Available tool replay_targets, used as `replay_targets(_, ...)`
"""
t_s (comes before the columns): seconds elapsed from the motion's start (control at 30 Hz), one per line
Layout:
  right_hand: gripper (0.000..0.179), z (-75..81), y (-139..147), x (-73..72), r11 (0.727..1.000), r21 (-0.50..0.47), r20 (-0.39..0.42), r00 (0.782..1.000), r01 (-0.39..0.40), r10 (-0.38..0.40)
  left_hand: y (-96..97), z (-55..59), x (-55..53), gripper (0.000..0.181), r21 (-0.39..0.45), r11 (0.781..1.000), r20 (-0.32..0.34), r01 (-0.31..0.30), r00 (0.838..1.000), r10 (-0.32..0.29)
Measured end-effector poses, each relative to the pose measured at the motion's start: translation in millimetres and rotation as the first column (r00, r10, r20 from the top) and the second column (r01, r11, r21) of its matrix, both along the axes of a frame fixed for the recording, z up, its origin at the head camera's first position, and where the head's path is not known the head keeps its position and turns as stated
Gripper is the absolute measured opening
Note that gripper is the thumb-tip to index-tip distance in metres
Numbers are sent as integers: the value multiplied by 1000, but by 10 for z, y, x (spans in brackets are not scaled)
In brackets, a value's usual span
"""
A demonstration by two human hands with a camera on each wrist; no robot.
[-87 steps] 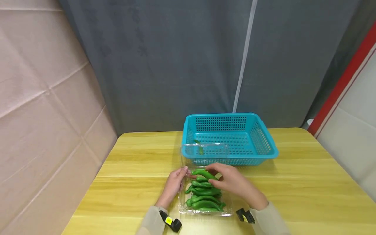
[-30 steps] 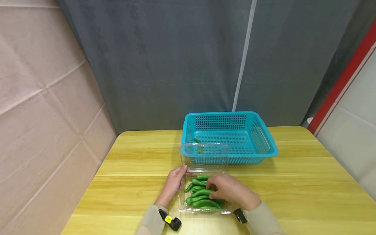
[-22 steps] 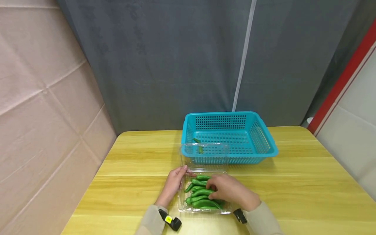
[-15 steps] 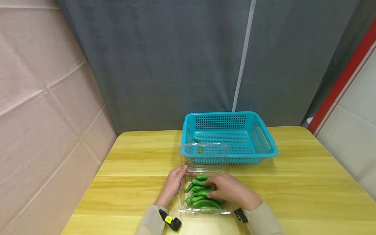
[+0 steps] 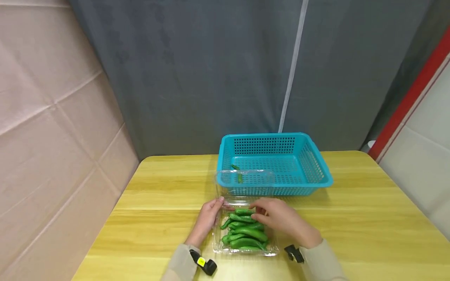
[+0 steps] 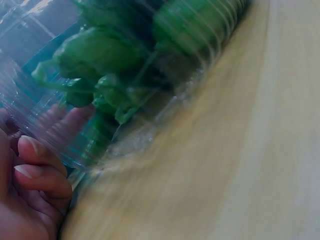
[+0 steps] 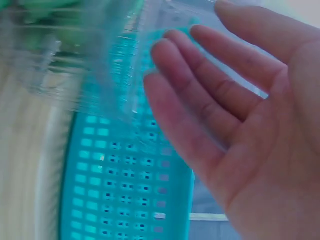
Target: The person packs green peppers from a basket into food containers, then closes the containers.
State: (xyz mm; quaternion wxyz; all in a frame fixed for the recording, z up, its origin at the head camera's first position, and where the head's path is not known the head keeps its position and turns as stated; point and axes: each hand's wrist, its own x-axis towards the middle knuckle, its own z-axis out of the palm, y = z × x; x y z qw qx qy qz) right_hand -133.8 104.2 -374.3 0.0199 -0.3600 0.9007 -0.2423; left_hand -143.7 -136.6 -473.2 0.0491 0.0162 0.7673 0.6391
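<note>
A clear plastic clamshell container (image 5: pixel 217 249) lies with its lid (image 5: pixel 244 191) tipped back, and several long green peppers (image 5: pixel 246 232) are laid in rows inside. My left hand (image 5: pixel 207 218) grips the container's left side near the hinge; in the left wrist view some of its fingertips (image 6: pixel 75 120) show through the plastic. My right hand (image 5: pixel 277 216) is raised over the right side of the container, close above the rear peppers. The right wrist view shows that hand's fingers (image 7: pixel 187 125) loosely extended, with nothing held.
A blue perforated basket (image 5: pixel 318 168) stands behind the container, overlapped by the lid in the head view. Inside it, at the left, lie small green pieces (image 5: pixel 240 177). A wooden table (image 5: pixel 165 187) carries everything, with a grey curtain (image 5: pixel 197 78) behind.
Earlier my right hand held a green pepper, then lowered it among the others. It has since let go and lifted up and back. My left hand stays on the container.
</note>
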Motion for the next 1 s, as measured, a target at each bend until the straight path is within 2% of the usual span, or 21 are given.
replay_targets(0.13,24,164,74,-39,999,-40,-37,999,3,-4,4,9,-6,45,-5,1000,-2,8,1000,-8)
replay_targets(0.4,20,644,230,-148,996,-87,-111,993,26,-36,1,-7,-17,46,2,1000,-7,-10,1000,10)
replay_targets(0.5,21,801,297,-214,992,-123,-173,984,17,-38,5,-5,-13,46,8,1000,-1,-8,1000,8)
replay_targets(0.63,22,979,363,-333,988,-151,-268,961,21,-62,5,12,-14,46,24,1000,-2,1,1000,-1)
replay_targets(0.83,24,1156,400,-519,986,-169,-368,926,19,-81,-2,4,-30,44,53,999,-1,7,1000,-7)
replay_targets(1.0,27,1240,336,-652,992,-116,-349,932,56,-94,8,-6,-26,43,47,999,3,12,1000,-12)
